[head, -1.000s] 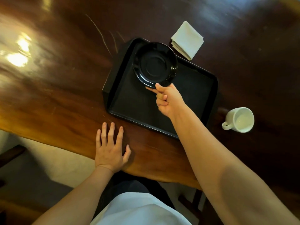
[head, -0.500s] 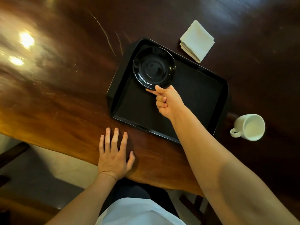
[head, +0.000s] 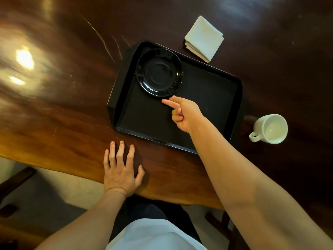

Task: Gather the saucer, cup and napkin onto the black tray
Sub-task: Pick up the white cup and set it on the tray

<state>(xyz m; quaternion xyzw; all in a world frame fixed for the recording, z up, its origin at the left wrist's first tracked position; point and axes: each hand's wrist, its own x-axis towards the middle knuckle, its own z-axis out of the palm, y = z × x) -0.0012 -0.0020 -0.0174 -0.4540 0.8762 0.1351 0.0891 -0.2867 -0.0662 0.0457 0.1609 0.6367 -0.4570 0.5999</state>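
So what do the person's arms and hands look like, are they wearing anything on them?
Both arms are bare right down to the hands: no sleeves reach the forearms, and there are no gloves, rings, watch or bracelets on the left hand or the right hand. A pale garment shows at the bottom edge of the view.

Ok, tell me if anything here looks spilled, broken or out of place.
Nothing spilled or broken. The saucer sits flat in the tray, while the cup and folded napkin lie on the table outside it, not yet gathered.
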